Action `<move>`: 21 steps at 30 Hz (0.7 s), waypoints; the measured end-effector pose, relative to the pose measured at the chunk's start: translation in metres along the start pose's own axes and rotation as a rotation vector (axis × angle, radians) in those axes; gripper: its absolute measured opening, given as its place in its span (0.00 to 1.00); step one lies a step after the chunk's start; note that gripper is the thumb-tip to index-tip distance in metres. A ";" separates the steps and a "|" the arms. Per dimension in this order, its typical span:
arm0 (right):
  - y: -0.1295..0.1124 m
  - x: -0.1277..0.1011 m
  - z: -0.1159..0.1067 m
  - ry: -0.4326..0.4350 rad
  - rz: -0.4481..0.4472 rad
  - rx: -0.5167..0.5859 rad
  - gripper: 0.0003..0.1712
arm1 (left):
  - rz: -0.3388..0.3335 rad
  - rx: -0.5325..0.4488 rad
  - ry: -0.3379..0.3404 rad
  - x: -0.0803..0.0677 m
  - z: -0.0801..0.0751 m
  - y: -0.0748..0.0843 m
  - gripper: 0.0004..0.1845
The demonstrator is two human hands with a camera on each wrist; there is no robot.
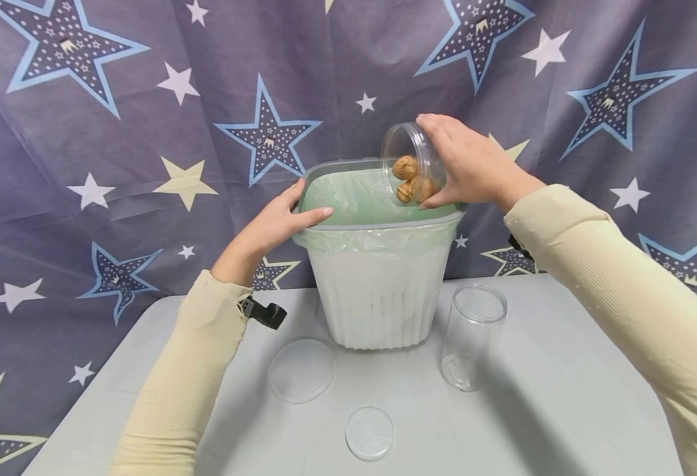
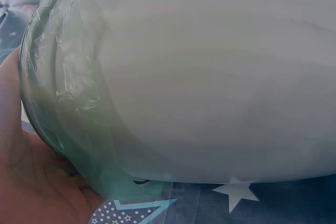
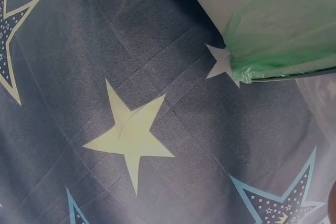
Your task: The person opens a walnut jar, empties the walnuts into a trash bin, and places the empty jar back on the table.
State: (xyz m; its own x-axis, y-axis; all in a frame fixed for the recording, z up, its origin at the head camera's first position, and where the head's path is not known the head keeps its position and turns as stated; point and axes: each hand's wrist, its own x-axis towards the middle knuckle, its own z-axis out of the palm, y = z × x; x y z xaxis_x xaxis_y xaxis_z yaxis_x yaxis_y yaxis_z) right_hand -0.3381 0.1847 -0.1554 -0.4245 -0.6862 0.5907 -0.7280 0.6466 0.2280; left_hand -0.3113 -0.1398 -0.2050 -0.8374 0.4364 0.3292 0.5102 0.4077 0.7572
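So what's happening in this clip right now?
A person is tipping a clear jar holding walnuts over a white bin lined with a green bag. The right hand grips the jar on its side, mouth toward the bin's opening, with the walnuts still inside. The left hand holds the bin's rim. On the table in front stand an empty clear jar and two clear lids.
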 end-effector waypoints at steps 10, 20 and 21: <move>0.000 0.000 -0.003 0.014 0.016 -0.010 0.68 | 0.006 -0.034 -0.010 0.000 0.001 0.001 0.42; 0.000 0.001 -0.003 0.052 -0.009 -0.056 0.68 | 0.002 -0.019 0.004 -0.001 0.001 0.001 0.42; -0.001 0.001 -0.003 0.054 -0.018 -0.052 0.68 | 0.002 -0.017 0.004 -0.001 0.001 0.000 0.42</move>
State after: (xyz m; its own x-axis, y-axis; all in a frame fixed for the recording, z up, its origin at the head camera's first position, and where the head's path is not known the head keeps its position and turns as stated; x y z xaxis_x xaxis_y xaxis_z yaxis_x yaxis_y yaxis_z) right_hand -0.3368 0.1842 -0.1527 -0.3810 -0.6794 0.6271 -0.7053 0.6521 0.2780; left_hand -0.3103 -0.1391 -0.2056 -0.8372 0.4339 0.3329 0.5084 0.3931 0.7662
